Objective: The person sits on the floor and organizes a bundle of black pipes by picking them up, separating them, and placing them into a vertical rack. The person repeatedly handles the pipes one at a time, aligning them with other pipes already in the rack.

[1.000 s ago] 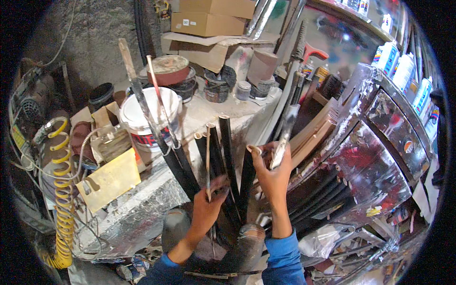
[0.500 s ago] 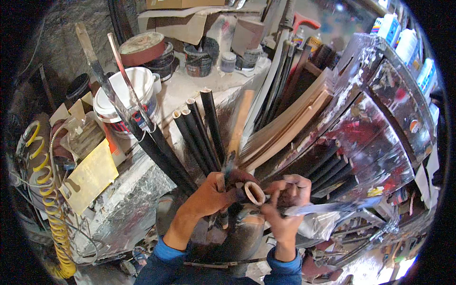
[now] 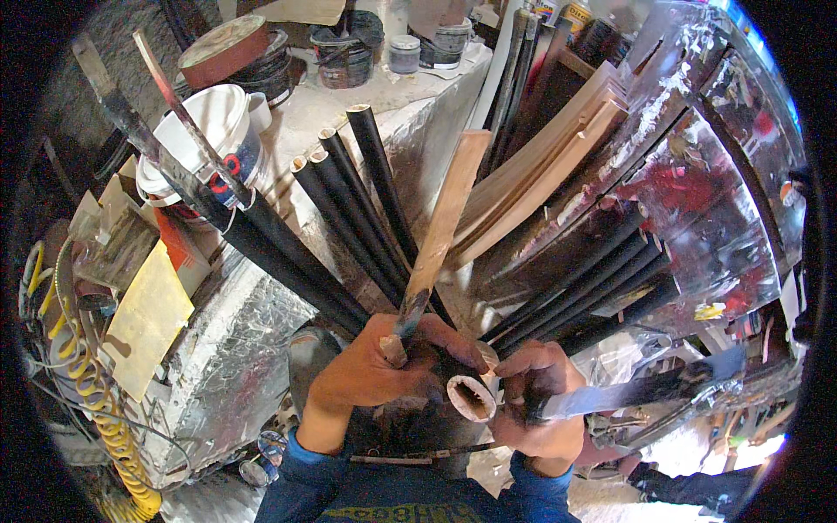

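Observation:
My left hand is closed around a flat wooden strip that slants up and away, its lower end dark-smeared. The same hand's fingers also reach around a hollow tube, whose pale oval open end faces me between both hands; the rest of it is hidden. Close against that end, my right hand is curled around a long flat blade-like tool, pale near the hand and dark-smeared further out, pointing right. Its grip is hidden, so I cannot tell its exact kind.
Several black tubes stand beyond my hands, with more tubes to the right. Two smeared sticks lean past a white bucket. Stacked wooden boards rest by a paint-stained panel. A yellow coiled hose hangs at left.
The view has shifted, so the background sits higher and further left. The tube's open end appears lower, and my right hand's fingers have moved in beside it. Both hands keep their hold.

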`<state>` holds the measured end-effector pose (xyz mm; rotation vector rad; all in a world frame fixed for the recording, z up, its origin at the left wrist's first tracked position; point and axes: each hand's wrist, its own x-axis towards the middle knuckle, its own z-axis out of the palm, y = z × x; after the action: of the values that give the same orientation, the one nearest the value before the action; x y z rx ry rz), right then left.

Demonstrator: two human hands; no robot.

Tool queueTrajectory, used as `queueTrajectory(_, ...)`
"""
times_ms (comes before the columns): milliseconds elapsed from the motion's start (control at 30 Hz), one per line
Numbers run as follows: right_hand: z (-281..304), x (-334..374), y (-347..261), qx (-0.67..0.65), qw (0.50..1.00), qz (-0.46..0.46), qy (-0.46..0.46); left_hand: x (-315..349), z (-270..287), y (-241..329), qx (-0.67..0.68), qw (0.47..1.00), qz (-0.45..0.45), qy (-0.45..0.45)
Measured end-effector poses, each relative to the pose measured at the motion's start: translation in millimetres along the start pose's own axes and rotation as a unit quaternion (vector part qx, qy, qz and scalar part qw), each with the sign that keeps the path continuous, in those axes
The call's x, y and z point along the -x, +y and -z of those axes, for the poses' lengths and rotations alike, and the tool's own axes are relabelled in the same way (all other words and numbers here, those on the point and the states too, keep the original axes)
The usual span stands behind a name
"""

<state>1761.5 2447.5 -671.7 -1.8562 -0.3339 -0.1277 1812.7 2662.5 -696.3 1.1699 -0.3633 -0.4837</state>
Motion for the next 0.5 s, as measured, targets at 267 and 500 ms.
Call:
queueTrajectory(267, -23, -3, -1, 0.005, 0.999, 0.01, 0.053, -4, 13, 2, 0.008, 0.995, -0.069, -0.067)
queueTrajectory(500, -29, -49, -9, 0.124, 0.974, 0.02, 0.188, -17, -2, -3, -0.083, 0.957, -0.066, 0.27)
